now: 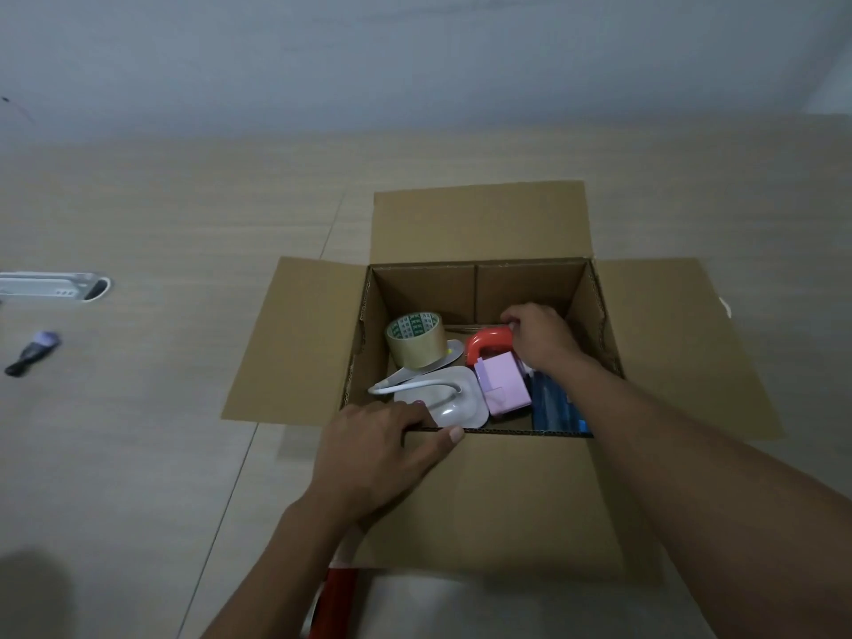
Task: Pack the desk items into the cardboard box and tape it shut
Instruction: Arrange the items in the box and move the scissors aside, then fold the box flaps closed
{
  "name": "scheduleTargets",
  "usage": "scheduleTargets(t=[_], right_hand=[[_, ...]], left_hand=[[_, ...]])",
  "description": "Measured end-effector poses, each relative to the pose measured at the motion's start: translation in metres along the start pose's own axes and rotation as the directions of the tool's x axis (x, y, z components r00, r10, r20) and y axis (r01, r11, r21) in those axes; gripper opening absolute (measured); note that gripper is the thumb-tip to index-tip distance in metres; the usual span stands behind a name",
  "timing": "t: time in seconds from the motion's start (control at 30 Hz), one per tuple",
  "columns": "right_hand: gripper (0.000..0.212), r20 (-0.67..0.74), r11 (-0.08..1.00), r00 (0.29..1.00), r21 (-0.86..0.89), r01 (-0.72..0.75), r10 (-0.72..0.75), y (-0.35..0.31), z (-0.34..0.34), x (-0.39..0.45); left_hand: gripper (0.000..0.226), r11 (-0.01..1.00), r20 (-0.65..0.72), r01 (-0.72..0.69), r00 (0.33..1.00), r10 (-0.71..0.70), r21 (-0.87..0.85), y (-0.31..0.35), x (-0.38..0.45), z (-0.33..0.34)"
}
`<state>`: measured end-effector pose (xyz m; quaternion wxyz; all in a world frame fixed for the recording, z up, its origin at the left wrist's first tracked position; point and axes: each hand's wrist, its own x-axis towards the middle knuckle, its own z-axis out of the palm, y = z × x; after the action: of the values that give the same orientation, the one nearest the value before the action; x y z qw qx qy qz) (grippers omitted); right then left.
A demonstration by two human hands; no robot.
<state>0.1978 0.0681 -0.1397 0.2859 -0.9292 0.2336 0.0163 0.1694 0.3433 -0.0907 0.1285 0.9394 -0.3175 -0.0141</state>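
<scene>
An open cardboard box stands on the wooden desk with all its flaps spread out. Inside lie a roll of clear tape, a white lamp with a bent neck, a pink block-shaped item, a red-handled tape dispenser and something dark blue. My left hand grips the box's near rim, fingers curled inside and thumb outside. My right hand reaches into the box and closes on the red handle.
On the desk at the far left lie a small black and purple item and a silver cable port. A red and white object shows at the near desk edge under the box flap. A grey wall rises behind.
</scene>
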Motion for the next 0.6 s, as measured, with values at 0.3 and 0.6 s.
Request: scheduleTargets(t=[0.3,0.6], right_hand=[[0.047,-0.181,0.996,0.981,0.039,0.083,-0.075,-0.008,-0.04,-0.065],[0.075,-0.235,0.952,0.971,-0.288,-0.104,0.035,0.033,-0.06,-0.135]], left_hand=[[0.042,0.996,-0.046,-0.09,0.995,0.089,-0.019,0.006,-0.004,-0.01],[0.05,0.995,-0.116,-0.094,0.989,0.092,-0.014,0.019,-0.007,-0.009]])
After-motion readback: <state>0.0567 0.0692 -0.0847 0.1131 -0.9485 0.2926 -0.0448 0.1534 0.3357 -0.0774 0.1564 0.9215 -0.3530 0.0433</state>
